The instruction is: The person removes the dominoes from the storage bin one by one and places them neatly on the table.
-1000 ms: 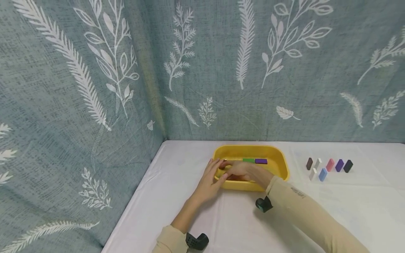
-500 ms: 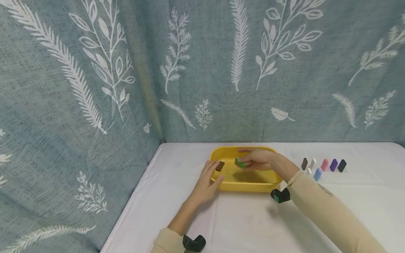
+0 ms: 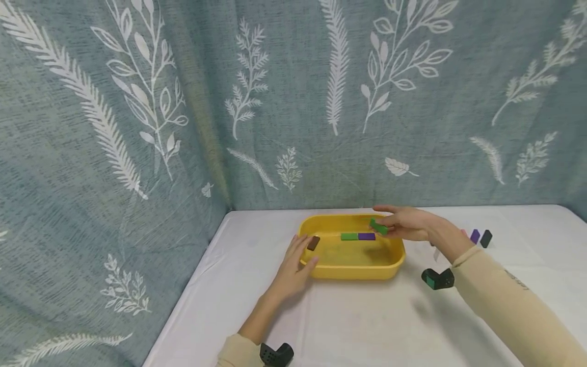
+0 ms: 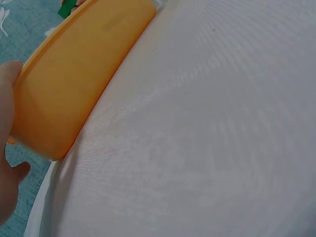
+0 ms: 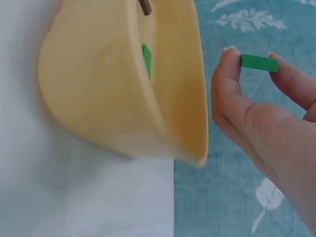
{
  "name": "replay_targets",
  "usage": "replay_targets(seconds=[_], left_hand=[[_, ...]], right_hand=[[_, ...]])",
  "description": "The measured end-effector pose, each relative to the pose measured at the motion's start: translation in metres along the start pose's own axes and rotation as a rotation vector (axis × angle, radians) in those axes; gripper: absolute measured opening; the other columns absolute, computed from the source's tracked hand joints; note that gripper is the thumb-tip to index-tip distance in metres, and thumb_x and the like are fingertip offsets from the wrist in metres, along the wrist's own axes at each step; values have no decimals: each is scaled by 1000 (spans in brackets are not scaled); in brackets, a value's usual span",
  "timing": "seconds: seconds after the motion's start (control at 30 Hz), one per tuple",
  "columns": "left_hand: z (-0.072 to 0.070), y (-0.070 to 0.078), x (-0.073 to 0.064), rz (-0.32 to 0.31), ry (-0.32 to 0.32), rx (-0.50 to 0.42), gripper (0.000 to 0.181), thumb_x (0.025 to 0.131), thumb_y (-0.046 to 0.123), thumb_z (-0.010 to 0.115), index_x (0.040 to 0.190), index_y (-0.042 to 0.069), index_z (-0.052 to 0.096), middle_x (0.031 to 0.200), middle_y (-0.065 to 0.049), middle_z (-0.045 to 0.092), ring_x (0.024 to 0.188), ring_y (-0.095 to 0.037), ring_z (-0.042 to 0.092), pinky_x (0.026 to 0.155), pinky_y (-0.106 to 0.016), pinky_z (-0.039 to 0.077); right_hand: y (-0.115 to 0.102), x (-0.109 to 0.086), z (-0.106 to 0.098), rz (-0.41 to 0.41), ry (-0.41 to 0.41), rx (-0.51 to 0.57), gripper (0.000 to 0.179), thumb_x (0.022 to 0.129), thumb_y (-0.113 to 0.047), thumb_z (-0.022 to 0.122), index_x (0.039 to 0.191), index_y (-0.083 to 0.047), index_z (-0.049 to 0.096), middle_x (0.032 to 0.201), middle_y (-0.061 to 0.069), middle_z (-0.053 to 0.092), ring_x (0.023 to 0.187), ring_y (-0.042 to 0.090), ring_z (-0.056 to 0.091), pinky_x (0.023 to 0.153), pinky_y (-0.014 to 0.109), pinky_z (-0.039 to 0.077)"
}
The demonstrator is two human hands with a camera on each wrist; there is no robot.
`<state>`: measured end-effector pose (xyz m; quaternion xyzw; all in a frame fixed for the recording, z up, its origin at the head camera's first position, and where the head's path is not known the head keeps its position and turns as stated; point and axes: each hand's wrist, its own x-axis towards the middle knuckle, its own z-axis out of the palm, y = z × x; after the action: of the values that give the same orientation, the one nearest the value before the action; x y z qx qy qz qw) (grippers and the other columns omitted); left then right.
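Note:
My right hand [image 3: 410, 224] pinches a small green block [image 3: 378, 226] between thumb and fingertips, above the right part of a yellow tub [image 3: 353, 272]. In the right wrist view this green block [image 5: 259, 63] sits across the gap between thumb and finger. My left hand [image 3: 291, 267] rests at the tub's left end, its fingers extended and loosely spread along the rim. Inside the tub, another green block [image 3: 349, 236] lies end to end with a purple block [image 3: 366, 236] near the back wall. A dark brown block [image 3: 314, 243] lies by the left fingers.
Right of the tub, a purple block [image 3: 475, 236] and a black block [image 3: 486, 238] stand on the white cloth. A white block [image 3: 436, 254] shows beneath my right hand, which hides other blocks there. A patterned blue-green curtain [image 3: 293, 102] closes the back and left.
My right hand has come up from the tub's left part and moved right, carrying the green block. This uncovered the brown block. The left hand stays at the rim.

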<state>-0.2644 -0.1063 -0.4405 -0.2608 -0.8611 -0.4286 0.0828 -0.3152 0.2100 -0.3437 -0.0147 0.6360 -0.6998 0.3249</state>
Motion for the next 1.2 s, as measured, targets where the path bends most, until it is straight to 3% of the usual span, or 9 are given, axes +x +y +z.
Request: replay_targets(seconds=[0.2, 0.37, 0.53, 0.73, 0.83, 0.9, 0.97, 1.07, 1.2], left_hand=[[2, -2, -1, -27, 1, -2, 56, 99, 35, 49, 145, 4, 37, 151, -17, 28, 143, -34, 9, 110, -56, 13], [3, -2, -1, -38, -5, -8, 56, 100, 34, 49, 145, 5, 37, 152, -17, 27, 143, -32, 8, 111, -55, 12], [5, -2, -1, -37, -2, 0, 56, 100, 34, 49, 145, 4, 38, 152, -16, 27, 143, -33, 9, 111, -55, 12], [5, 0, 1, -38, -4, 5, 56, 100, 35, 49, 145, 5, 37, 152, -16, 27, 143, -33, 9, 111, -54, 12], [5, 1, 2, -24, -1, 7, 56, 100, 33, 49, 145, 3, 37, 151, -19, 28, 142, -35, 9, 111, -55, 11], [4, 1, 3, -23, 2, 7, 56, 100, 33, 50, 144, 3, 38, 151, -19, 28, 142, -36, 9, 111, -55, 11], [4, 1, 4, -27, 3, 11, 55, 99, 34, 50, 145, 4, 38, 151, -19, 28, 142, -35, 9, 111, -54, 11], [4, 1, 5, -31, 6, 10, 55, 99, 33, 50, 145, 5, 38, 151, -19, 28, 142, -35, 9, 111, -54, 12], [5, 0, 4, -23, 18, 1, 55, 99, 32, 51, 144, 2, 38, 150, -21, 28, 142, -37, 10, 110, -57, 12]], right_hand=[[-1, -15, -19, -43, 79, 19, 73, 101, -4, 45, 153, -11, -5, 140, 22, 35, 112, 21, 54, 103, 38, 37], [-4, -31, -42, -100, 134, 88, 80, 99, -3, 49, 152, -13, -10, 120, 11, 52, 100, 15, 61, 99, 35, 41], [-3, -52, -67, -131, 166, 147, 84, 98, -4, 50, 152, -15, -15, 115, 7, 51, 95, 14, 61, 95, 32, 45], [9, -78, -104, -198, 245, 154, 88, 98, -6, 52, 150, -17, -18, 130, 16, 33, 92, 11, 63, 95, 33, 45], [22, -92, -122, -250, 277, 63, 87, 99, -8, 51, 150, -15, -19, 147, 29, 8, 91, 5, 62, 92, 31, 47], [32, -100, -132, -280, 300, 1, 87, 99, -9, 52, 150, -14, -19, 152, 28, -6, 91, 1, 61, 88, 28, 49], [42, -107, -141, -310, 324, -54, 86, 99, -10, 52, 150, -13, -17, 151, 31, -8, 91, -2, 59, 83, 24, 51], [57, -115, -150, -339, 356, -85, 86, 98, -8, 54, 152, -12, -12, 143, 28, 20, 92, -3, 59, 77, 21, 52], [75, -123, -155, -357, 376, -86, 85, 96, -6, 56, 154, -14, -5, 117, -2, 44, 93, 0, 60, 76, 21, 52]])
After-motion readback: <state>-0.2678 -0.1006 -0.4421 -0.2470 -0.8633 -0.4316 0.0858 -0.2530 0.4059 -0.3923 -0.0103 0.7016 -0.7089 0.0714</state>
